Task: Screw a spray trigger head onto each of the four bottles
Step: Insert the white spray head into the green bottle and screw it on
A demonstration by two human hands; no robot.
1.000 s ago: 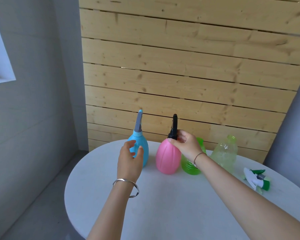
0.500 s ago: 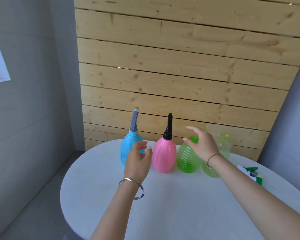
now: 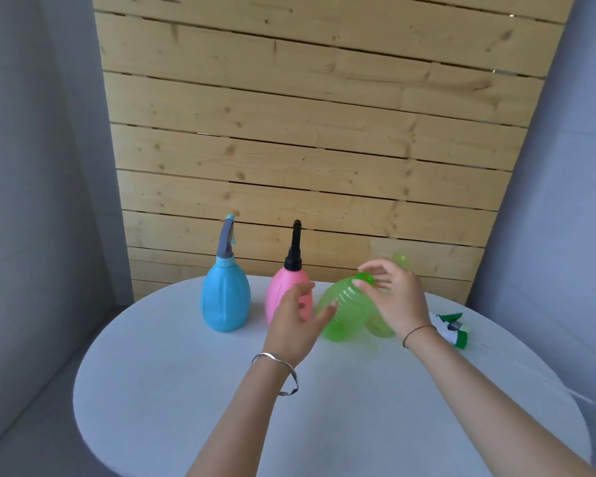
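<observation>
A blue bottle [image 3: 226, 299] with a grey trigger head and a pink bottle [image 3: 285, 287] with a black trigger head stand at the back of the white table [image 3: 186, 390]. Right of them a green ribbed bottle [image 3: 346, 313] with a bare neck tilts to the right. My right hand [image 3: 398, 299] holds it at the neck with thumb and fingers. My left hand [image 3: 296, 321] hovers with spread fingers at that bottle's left side, in front of the pink one. A pale green bottle [image 3: 400, 260] stands mostly hidden behind my right hand. Two white-and-green trigger heads [image 3: 451, 327] lie at the right.
A wall of wooden planks [image 3: 307, 132] rises right behind the table. Grey walls stand on both sides. The table's round edge runs close to the bottles at the back and falls off to the floor on the left.
My right hand left the pink bottle's head, moved right and took the green bottle's neck, tilting it. My left hand shifted right from the blue bottle toward the green one.
</observation>
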